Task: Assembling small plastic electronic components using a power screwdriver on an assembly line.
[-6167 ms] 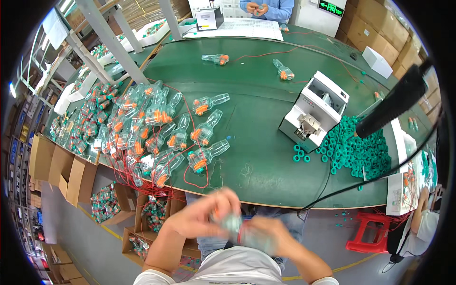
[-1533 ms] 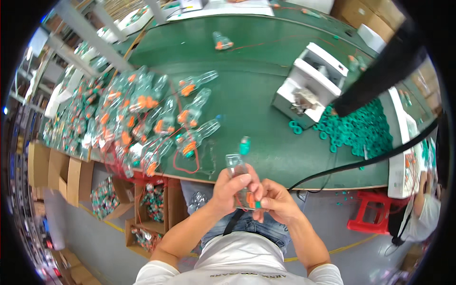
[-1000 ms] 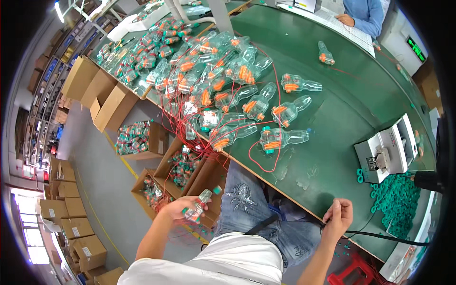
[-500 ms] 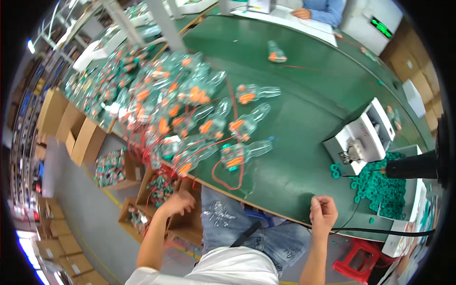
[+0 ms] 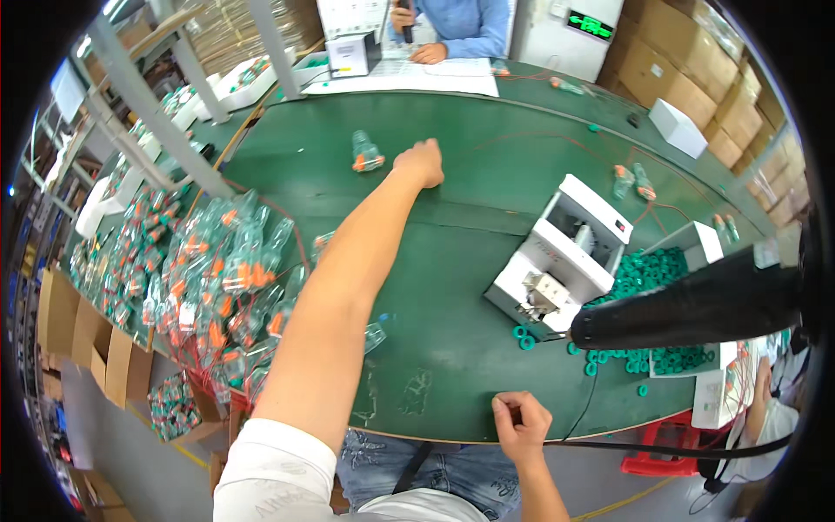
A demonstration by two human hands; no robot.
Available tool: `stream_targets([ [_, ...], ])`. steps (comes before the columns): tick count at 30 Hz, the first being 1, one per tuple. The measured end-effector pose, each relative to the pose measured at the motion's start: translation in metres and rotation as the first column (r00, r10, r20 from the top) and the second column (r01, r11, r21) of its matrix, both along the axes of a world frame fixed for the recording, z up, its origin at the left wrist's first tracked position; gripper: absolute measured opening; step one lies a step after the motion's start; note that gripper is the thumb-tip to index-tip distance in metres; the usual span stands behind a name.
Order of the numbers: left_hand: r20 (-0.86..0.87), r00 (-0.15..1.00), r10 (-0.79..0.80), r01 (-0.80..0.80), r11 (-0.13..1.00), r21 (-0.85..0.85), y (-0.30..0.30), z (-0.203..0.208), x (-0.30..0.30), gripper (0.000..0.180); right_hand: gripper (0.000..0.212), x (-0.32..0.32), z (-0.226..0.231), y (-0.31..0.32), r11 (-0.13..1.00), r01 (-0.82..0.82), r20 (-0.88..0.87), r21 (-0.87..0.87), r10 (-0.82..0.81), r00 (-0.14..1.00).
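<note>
My left hand (image 5: pixel 420 163), at the end of an outstretched arm, is over the far middle of the green table. Its fingers are curled, and what they hold, if anything, is hidden. Just left of it lies a clear bottle-shaped plastic piece (image 5: pixel 366 153) with an orange part; a thin red cord (image 5: pixel 531 137) runs to the right. My right hand (image 5: pixel 522 424) is at the table's front edge with fingers curled in, and I cannot make out anything in them. My left forearm covers some pieces of the large heap of clear and orange plastic pieces (image 5: pixel 248 261) on the left.
A white and grey machine (image 5: pixel 561 261) stands right of centre. Beside it is a white tray (image 5: pixel 703 246) of green rings (image 5: pixel 648 271), with several rings loose on the table (image 5: pixel 435 304). A black arm-like tube (image 5: pixel 687 300) juts in from the right. Across the table sits a person in blue (image 5: pixel 474 30).
My left hand has gone from below the table's left front edge to the far middle, beside the lone plastic piece. My right hand stays curled near the front edge. The view has shifted.
</note>
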State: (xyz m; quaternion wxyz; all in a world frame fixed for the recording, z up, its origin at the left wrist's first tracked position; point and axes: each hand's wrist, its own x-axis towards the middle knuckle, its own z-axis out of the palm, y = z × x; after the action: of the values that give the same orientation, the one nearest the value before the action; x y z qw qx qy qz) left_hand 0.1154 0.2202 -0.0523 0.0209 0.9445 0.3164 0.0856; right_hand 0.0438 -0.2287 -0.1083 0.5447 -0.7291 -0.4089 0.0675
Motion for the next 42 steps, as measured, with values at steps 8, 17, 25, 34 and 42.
stream_targets([
  [8, 0.730, 0.649, -0.214, 0.516, 0.829, -0.215, -0.146, 0.065, -0.046, 0.022, 0.004, 0.004, 0.014, -0.003, 0.999, -0.041, -0.082, -0.027, 0.038, 0.996],
  [17, 0.545, 0.829, 0.127, 0.301, 0.719, -0.626, -0.349, -0.014, -0.248, 0.017, 0.066, 0.021, 0.090, 0.066, 0.915, -0.156, -0.718, 0.372, 0.390, 0.577],
  [25, 0.343, 0.570, 0.746, 0.730, -0.269, -0.628, -0.306, -0.011, -0.231, 0.062, 0.017, -0.048, 0.062, 0.002, 0.945, -0.131, 0.187, -0.299, 0.193, 0.963],
  [34, 0.241, 0.618, 0.748, 0.644, -0.306, -0.701, -0.266, -0.017, -0.244, 0.035, 0.023, -0.112, 0.004, -0.093, 0.696, -0.303, 0.019, -0.651, 0.414, 0.910],
  [42, 0.573, 0.404, 0.713, 0.707, 0.155, -0.690, -0.330, -0.036, -0.278, 0.038, 0.020, -0.107, 0.042, -0.085, 0.833, -0.496, -0.276, -0.246, 0.431, 0.859],
])
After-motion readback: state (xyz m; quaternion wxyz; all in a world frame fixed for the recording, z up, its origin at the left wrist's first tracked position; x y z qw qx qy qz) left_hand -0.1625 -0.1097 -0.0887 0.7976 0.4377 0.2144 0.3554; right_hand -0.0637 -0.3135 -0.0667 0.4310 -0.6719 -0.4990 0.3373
